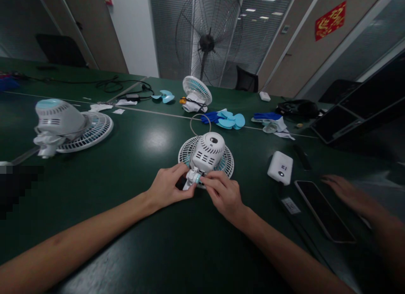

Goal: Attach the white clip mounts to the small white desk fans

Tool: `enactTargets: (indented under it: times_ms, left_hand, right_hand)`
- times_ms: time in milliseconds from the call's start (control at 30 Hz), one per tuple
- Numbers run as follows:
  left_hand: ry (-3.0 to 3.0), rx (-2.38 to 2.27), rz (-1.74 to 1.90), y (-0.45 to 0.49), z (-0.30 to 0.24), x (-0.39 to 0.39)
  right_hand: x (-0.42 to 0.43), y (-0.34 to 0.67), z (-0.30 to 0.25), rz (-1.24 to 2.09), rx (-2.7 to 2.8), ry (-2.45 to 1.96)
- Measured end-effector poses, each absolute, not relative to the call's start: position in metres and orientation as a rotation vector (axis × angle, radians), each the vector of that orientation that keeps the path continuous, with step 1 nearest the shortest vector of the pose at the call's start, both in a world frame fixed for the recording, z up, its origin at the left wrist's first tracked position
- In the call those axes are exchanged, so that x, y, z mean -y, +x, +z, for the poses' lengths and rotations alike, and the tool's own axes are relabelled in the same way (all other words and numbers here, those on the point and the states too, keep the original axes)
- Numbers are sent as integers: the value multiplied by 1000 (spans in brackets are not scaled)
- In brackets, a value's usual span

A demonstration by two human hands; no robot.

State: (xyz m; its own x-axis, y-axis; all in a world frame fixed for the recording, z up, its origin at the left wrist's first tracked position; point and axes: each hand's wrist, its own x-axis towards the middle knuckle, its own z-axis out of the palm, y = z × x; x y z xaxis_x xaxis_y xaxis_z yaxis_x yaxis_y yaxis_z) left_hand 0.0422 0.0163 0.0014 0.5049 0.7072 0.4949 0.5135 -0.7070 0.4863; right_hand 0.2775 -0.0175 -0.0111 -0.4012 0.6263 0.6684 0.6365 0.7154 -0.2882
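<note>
A small white desk fan (207, 152) lies face down on the dark green table (133, 188), its round grille underneath and its motor housing upward. My left hand (169, 186) pinches the white bracket (192, 179) at the housing's near end. My right hand (223, 192) is closed on the same bracket from the right side, fingertips touching a small light blue part. The two hands nearly meet.
Another white fan (68, 125) lies at the left, a third (196, 93) at the back with loose blue blades (229, 119). A white power bank (280, 167) and a phone (324, 209) lie to the right, where another person's hand (343, 188) rests. A large floor fan (207, 36) stands behind.
</note>
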Motion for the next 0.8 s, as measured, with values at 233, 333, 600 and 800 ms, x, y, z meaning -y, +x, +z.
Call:
enactTargets:
  times_ms: [233, 333, 600, 800]
  left_hand:
    - [2475, -1021, 1025, 42, 2, -16]
    - [2469, -1014, 1016, 42, 1, -16]
    - [2464, -1027, 1014, 42, -1, -17]
    - [2449, -1022, 1018, 42, 1, -16]
  right_hand:
    - [18, 277, -12, 2, 2101, -963]
    - [17, 277, -11, 9, 2099, -945]
    - [15, 275, -11, -5, 2068, -892]
    - [16, 275, -9, 22, 2056, -911]
